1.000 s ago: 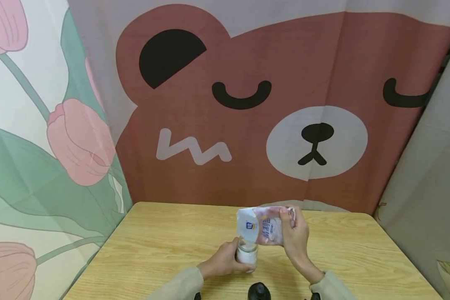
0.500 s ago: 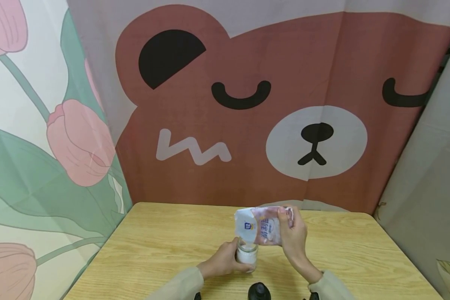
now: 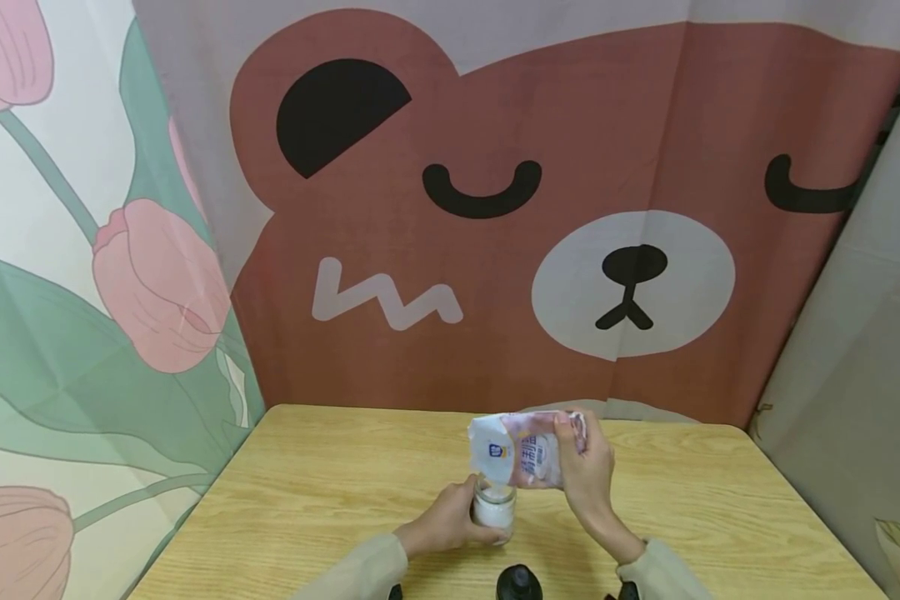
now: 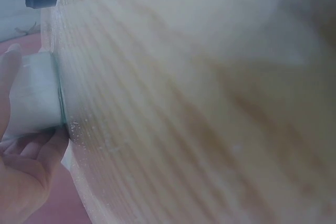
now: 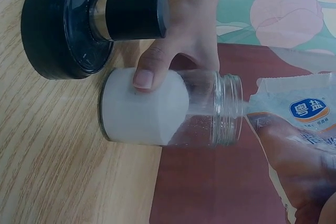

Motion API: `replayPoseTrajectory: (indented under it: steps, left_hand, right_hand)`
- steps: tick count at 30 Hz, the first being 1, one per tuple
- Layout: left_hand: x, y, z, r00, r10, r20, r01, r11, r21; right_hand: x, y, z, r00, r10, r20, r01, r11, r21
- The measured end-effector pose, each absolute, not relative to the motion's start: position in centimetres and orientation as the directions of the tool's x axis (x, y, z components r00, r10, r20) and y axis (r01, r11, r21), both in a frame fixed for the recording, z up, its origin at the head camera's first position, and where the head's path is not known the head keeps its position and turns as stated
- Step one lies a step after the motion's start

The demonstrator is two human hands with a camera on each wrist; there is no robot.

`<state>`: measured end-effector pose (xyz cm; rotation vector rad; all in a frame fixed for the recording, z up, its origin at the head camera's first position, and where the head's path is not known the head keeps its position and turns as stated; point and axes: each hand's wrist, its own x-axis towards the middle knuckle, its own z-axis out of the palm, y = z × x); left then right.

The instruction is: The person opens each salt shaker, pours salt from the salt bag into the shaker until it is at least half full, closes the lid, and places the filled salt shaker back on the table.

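A glass jar point(image 3: 493, 512) stands upright on the table, held around its side by my left hand point(image 3: 450, 518). White salt fills more than half of it in the right wrist view, where my left thumb point(image 5: 152, 66) lies across the glass point(image 5: 202, 129). My right hand point(image 3: 589, 475) grips the gathered end of a pink and white salt bag point(image 3: 521, 454), tipped sideways with its cut mouth over the jar's opening. A pale stream of salt point(image 5: 245, 107) runs from bag to jar. In the left wrist view, the jar's lower part point(image 4: 37, 93) shows between my fingers.
A black lid point(image 3: 519, 583) with a raised knob sits on the wooden table point(image 3: 307, 483), at the near edge of the head view close to the jar. A bear-print curtain point(image 3: 390, 367) hangs behind the table, with a tulip-print one point(image 3: 157, 283) at left.
The salt bag and right hand have shifted slightly to the left over the jar's mouth. My left hand and the jar have stayed in place.
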<state>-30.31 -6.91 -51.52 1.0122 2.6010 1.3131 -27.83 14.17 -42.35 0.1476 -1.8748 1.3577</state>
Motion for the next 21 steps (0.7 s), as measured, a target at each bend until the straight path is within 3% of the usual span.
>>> replayPoseTrajectory:
  steps: [21]
  left_hand:
    - [-30.40, -6.97, -51.50, -0.781, 0.585, 0.218, 0.526, 0.428, 0.735]
  right_hand:
    - [-27.80, 14.11, -42.26, -0.679, 0.338, 0.652, -0.510, 0.421, -0.750]
